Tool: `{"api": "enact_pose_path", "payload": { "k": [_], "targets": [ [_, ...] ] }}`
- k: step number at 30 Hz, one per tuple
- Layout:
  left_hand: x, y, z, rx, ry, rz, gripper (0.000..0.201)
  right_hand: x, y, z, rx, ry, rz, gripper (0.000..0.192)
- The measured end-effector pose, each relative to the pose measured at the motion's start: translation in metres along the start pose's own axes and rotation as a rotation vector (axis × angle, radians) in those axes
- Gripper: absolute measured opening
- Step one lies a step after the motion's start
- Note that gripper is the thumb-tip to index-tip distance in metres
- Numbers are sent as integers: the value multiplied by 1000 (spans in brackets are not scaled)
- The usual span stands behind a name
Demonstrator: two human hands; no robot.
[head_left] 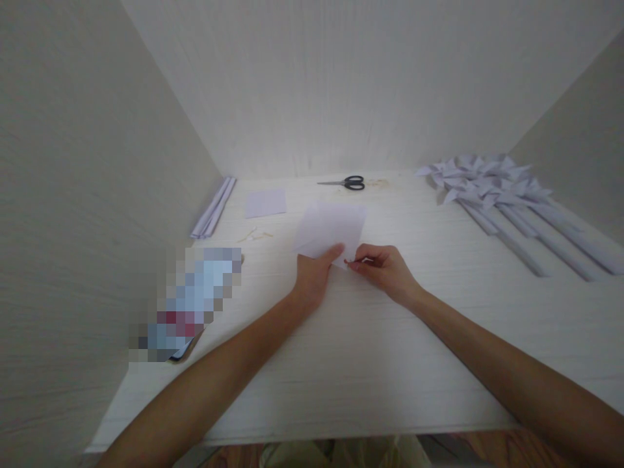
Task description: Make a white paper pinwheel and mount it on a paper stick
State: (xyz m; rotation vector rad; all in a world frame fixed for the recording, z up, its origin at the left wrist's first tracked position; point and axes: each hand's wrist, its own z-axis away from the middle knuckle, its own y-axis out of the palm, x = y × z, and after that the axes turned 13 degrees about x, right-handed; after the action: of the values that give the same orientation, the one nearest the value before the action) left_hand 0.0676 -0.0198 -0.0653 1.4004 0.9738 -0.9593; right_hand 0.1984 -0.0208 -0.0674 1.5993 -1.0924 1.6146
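scissors (347, 183) at back, paper pinwheels (487, 185) right — rolled sticks (213, 208) left

Place: you are sitting at a paper-craft desk (370, 364) boxed in by pale walls.
Signs: scissors (345, 183), paper sheets (266, 202), finished pinwheels (492, 185) are lying around you.

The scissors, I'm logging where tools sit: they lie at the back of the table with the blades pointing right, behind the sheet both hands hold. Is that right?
Not quite. In the head view the scissors lie at the back of the table with blades pointing left, handles to the right. They are indeed behind the paper sheet held by the left hand and right hand.
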Motion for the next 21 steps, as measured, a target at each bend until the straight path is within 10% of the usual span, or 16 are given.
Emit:
{"api": "enact_pose_path", "payload": {
  "k": [21],
  "targets": [
    [11, -3, 0, 65, 52, -62, 41, -4, 2, 0, -78, 70, 42, 23]
  ]
}}
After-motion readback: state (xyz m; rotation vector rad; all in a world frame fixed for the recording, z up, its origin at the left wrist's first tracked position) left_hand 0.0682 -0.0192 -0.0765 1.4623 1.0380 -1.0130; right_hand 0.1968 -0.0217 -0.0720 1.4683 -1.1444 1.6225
